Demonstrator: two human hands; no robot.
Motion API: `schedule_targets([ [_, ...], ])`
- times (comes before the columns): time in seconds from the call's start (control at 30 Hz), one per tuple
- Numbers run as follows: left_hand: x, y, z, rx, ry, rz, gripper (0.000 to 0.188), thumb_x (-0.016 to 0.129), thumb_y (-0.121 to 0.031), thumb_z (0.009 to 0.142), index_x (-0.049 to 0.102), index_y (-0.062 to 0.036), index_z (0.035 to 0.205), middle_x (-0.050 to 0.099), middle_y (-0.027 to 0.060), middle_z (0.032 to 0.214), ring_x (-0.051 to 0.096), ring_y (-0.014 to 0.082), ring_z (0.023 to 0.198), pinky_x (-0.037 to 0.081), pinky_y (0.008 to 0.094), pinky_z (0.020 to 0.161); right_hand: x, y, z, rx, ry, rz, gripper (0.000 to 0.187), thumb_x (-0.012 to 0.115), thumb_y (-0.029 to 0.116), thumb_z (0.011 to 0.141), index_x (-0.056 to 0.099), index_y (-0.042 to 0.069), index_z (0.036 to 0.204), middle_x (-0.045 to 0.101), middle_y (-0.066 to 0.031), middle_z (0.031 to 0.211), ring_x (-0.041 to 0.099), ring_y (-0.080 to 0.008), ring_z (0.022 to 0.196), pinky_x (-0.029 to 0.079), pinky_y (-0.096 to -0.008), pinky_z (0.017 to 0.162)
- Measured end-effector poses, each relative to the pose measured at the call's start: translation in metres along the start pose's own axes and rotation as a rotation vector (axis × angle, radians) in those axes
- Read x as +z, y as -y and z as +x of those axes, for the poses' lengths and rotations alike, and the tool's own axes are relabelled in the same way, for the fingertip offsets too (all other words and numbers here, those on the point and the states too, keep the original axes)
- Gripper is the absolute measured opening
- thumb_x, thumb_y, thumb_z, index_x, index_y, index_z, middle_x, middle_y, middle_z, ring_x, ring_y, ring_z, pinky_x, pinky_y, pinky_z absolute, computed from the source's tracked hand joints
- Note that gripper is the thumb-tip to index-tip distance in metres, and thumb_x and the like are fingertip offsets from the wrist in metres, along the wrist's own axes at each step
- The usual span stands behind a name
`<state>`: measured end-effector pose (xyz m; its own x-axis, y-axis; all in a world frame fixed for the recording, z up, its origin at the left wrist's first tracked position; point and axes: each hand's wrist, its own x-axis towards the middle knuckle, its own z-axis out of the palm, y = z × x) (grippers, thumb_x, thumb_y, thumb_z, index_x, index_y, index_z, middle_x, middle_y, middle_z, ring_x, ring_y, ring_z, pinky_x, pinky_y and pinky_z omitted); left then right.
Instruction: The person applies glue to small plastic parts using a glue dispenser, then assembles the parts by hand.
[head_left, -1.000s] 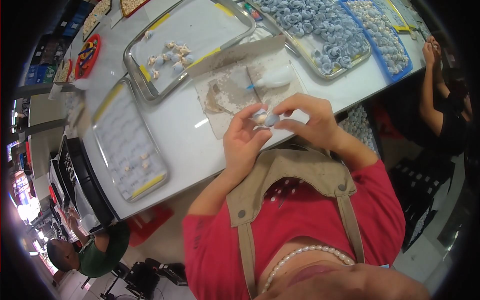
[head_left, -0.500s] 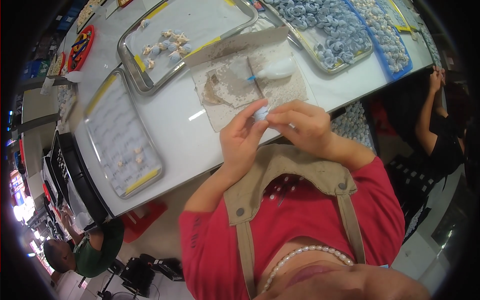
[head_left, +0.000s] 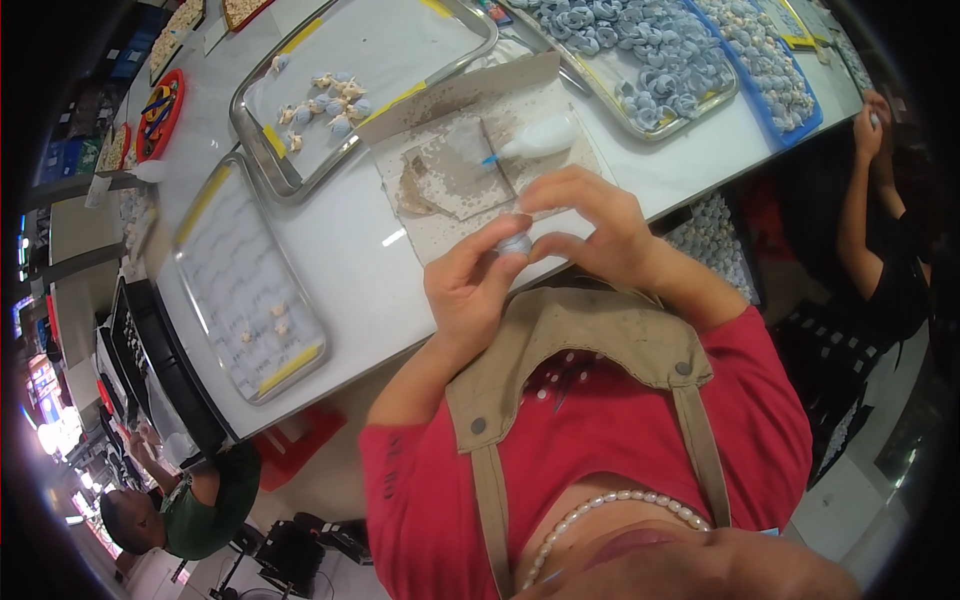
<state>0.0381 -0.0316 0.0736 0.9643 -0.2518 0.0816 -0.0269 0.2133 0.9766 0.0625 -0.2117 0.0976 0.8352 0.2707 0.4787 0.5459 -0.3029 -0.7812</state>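
Observation:
My left hand (head_left: 468, 285) pinches a small rounded blue-grey piece (head_left: 516, 243) between thumb and fingertips, just over the table's front edge. My right hand (head_left: 605, 225) is beside it, thumb and forefinger spread apart around the piece; whether a fingertip touches it I cannot tell. Beyond my hands lies a stained, folded cardboard sheet (head_left: 440, 225). A white squeeze bottle with a blue tip (head_left: 545, 138) rests on its side there, next to a thin brown stick (head_left: 497, 155).
A metal tray (head_left: 300, 188) at the back left holds several blue-and-cream pieces. Left of me is a shallow tray (head_left: 318, 345) with a few cream bits. Blue-grey cupped parts (head_left: 670, 75) fill a tray at back right, beside a blue tray (head_left: 785, 138). Other people sit left and right.
My right hand's fingers have moved off the piece and spread apart. My left hand has shifted slightly left and down, still with the piece.

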Motion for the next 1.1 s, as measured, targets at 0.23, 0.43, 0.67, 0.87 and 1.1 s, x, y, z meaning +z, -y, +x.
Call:
schedule_targets([
  [0.23,-0.003,-0.011,-0.002,-0.159,0.105,0.005,0.038,0.066,-0.012,0.082,0.054,0.0034,0.114,0.060,0.0111,0.108,0.057,0.0117,0.089,0.045,0.0220,0.078,-0.007,-0.004,0.000,0.337,0.318,0.427,0.044,0.069,0.004,0.073,0.055,0.001,0.114,0.062,-0.0083,0.101,0.059,-0.0150,0.090,0.048,-0.0283,0.081],
  [0.43,-0.002,-0.010,-0.005,-0.152,0.080,-0.095,0.041,0.067,-0.013,0.081,0.053,0.0036,0.116,0.059,0.0098,0.109,0.056,0.0110,0.090,0.045,0.0222,0.079,-0.003,-0.002,-0.003,0.420,0.307,0.642,0.044,0.068,0.004,0.075,0.053,-0.002,0.116,0.060,-0.0083,0.105,0.055,-0.0138,0.100,0.045,-0.0267,0.088],
  [0.67,0.003,-0.014,-0.004,-0.115,0.088,-0.036,0.041,0.066,-0.016,0.082,0.053,0.0039,0.115,0.059,0.0100,0.108,0.057,0.0124,0.092,0.045,0.0230,0.080,-0.003,-0.004,-0.004,0.426,0.311,0.772,0.045,0.067,0.004,0.076,0.051,-0.002,0.117,0.059,-0.0098,0.109,0.055,-0.0155,0.102,0.044,-0.0279,0.089],
  [0.87,-0.004,-0.012,0.001,0.054,0.291,0.053,0.045,0.065,-0.020,0.083,0.052,0.0055,0.117,0.060,0.0129,0.107,0.057,0.0148,0.095,0.044,0.0247,0.083,-0.006,-0.009,-0.005,0.230,0.334,0.592,0.046,0.070,0.012,0.075,0.054,0.000,0.116,0.061,-0.0083,0.108,0.057,-0.0153,0.099,0.044,-0.0278,0.086],
  [1.1,0.004,-0.021,0.001,0.037,0.212,0.091,0.040,0.064,-0.022,0.084,0.055,0.0058,0.111,0.062,0.0134,0.103,0.057,0.0151,0.093,0.044,0.0244,0.080,-0.009,-0.004,-0.001,0.199,0.379,0.545,0.045,0.069,0.017,0.077,0.055,0.001,0.116,0.062,-0.0088,0.106,0.059,-0.0157,0.093,0.046,-0.0275,0.082],
])
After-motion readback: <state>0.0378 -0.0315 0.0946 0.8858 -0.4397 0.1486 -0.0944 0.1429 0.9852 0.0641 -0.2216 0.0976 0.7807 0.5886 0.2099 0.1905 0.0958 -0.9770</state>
